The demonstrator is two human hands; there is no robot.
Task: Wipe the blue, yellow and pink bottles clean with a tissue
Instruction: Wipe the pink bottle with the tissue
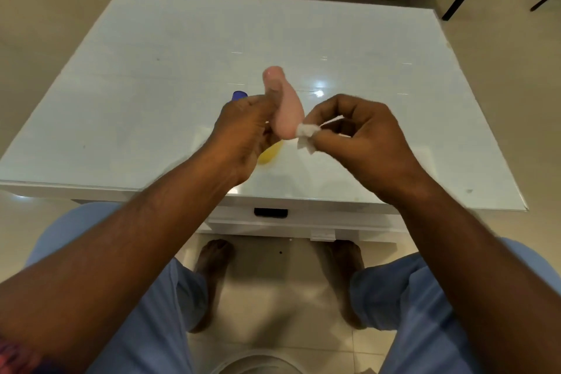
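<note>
**Pink bottle being held up against a tissue above the white table**

The pink bottle (287,103) is being gripped by the left hand (243,130) at the centre of the frame, above the white table (151,55). The bottle is being held tilted, with its narrow capped end pointing toward the upper part of the frame and its wider base toward the lower right. The thumb is being laid along the bottle's neck, and the remaining fingers are being curled round the body from behind.

A small crumpled tissue (308,133) is being pinched between the thumb and fingertips of the right hand (358,136), just right of centre. The tissue is being pressed against the base of the pink bottle, where the two are touching.

The blue bottle (239,95) is being largely hidden behind the left hand; only a rounded blue end is being shown, just left of centre. The yellow bottle (271,153) is being seen below the left hand on the tabletop, with most of it covered by the palm. Whether either is upright or lying down cannot be told.

Both forearms are being extended from the lower corners of the frame, over knees clad in light blue.
</note>
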